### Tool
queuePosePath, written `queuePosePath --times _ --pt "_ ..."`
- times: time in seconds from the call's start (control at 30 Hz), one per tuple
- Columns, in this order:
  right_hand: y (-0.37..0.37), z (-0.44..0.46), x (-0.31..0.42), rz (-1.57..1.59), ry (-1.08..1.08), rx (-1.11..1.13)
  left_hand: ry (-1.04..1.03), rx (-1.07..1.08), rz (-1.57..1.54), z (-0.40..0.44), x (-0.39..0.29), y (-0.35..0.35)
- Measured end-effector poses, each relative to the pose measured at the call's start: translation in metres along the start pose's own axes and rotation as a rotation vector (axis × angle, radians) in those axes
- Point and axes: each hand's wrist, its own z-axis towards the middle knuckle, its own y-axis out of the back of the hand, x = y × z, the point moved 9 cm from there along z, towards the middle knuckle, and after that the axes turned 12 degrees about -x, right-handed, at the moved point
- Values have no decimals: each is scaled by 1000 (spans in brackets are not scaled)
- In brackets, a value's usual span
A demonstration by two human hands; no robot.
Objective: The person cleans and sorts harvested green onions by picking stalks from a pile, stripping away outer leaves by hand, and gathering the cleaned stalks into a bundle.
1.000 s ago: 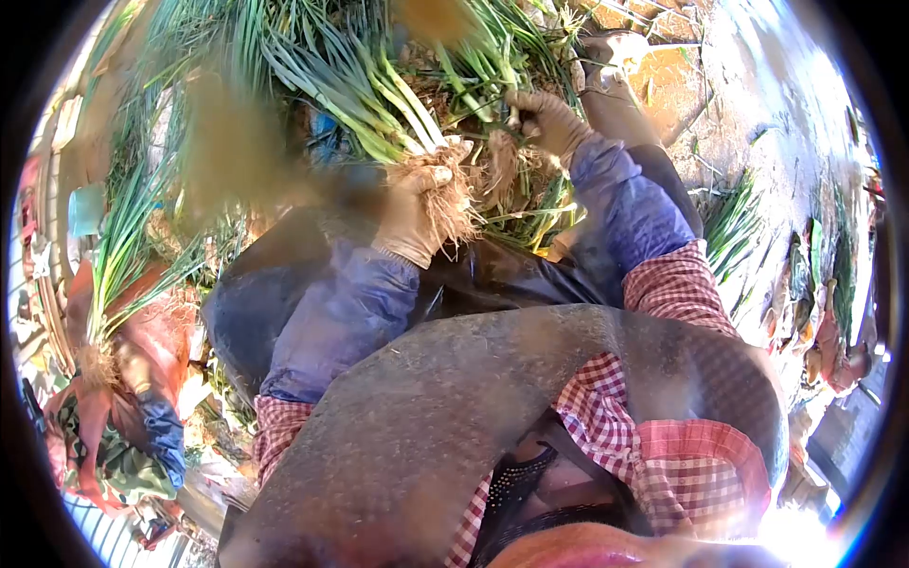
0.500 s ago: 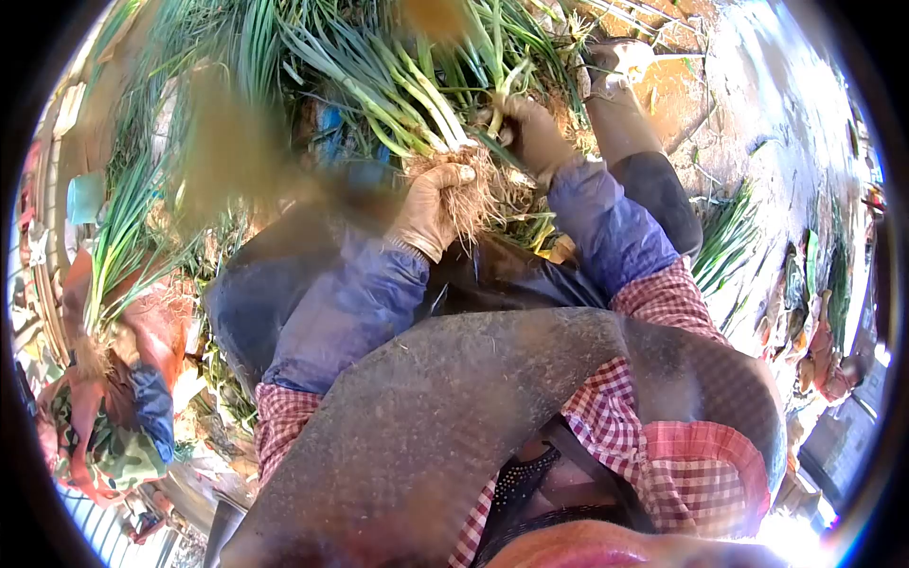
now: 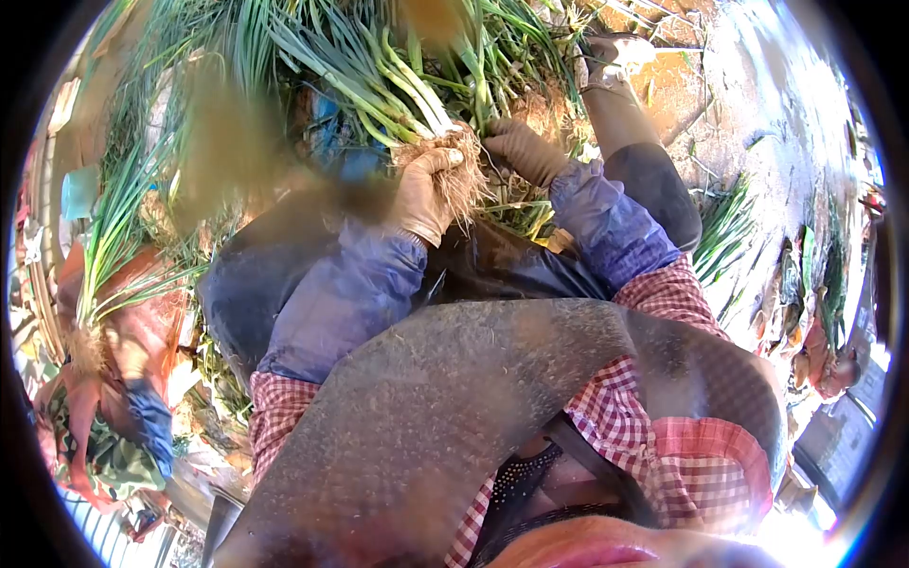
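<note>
A bunch of green onions [image 3: 426,99] has its white ends and tangled roots toward me and its leaves pointing away. My left hand [image 3: 424,197], in a tan glove, is closed around it at the roots. To the right, my gloved right hand [image 3: 525,151] has its fingers curled together at the lower end of a single green onion stalk [image 3: 480,90], close beside the bunch. The exact grip of those fingertips is partly hidden. Loose roots hang over my left fingers.
A heap of green onions [image 3: 218,47] spreads across the far side. At left, a co-worker's hand [image 3: 128,355] holds another rooted bunch [image 3: 109,241]. A few more onions [image 3: 727,227] lie on the wet ground at right. My dark apron [image 3: 502,265] covers my lap.
My right hand has come slightly toward me and left, with the single stalk now more upright beside the bunch. My left hand and its bunch have shifted slightly left and away.
</note>
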Motion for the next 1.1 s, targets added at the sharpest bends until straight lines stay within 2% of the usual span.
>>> queuePosePath --times 0.03,0.1,0.13,0.17,0.23,0.27,0.3,0.37,0.43,0.47,0.53,0.57,0.67,0.73,0.83,0.9,1.0,1.07,1.1 --pt "-15 -2 9 -207 170 139 -8 7 31 0 -2 1" --pt "-29 -5 -1 -490 175 288 -9 -13 17 -1 -4 3" --pt "-30 -3 -4 -489 175 288 -12 -24 3 0 -5 4" --pt "-43 -10 5 -627 447 383 4 -5 5 2 -5 6" --pt "-46 -16 -10 -914 491 489 23 -11 1 0 -1 11" --pt "-54 -39 -25 -1555 965 640 41 -17 -2 -1 2 12" --pt "-58 -66 -39 -2029 1633 653 30 -39 29 0 5 16" --pt "-12 -35 -78 -1840 969 570 14 16 7 -6 1 2" --pt "12 -25 -85 -1706 661 502 -22 129 -42 -12 -10 -17" --pt "32 -17 -70 -1917 487 328 -22 135 -35 -7 -12 -15" --pt "52 -5 -27 -1874 237 118 -64 103 -23 2 -15 -3" --pt "48 -1 -1 -1639 170 96 -46 59 -8 -7 -14 -9" --pt "3 -20 105 -1031 535 -181 7 77 10 0 -3 1" --pt "-5 7 102 -1084 542 -232 -10 80 69 -7 -5 -6" --pt "-16 59 55 -1263 683 -167 10 9 44 -3 -1 3" --pt "-3 77 43 -826 598 -164 6 -19 62 -5 -4 4" --pt "-2 76 34 -422 570 -146 -7 -40 81 -4 -4 12" --pt "-12 37 30 179 105 -107 -4 37 101 -8 -6 2" --pt "-10 31 31 236 67 -75 -4 42 100 -9 -6 0"
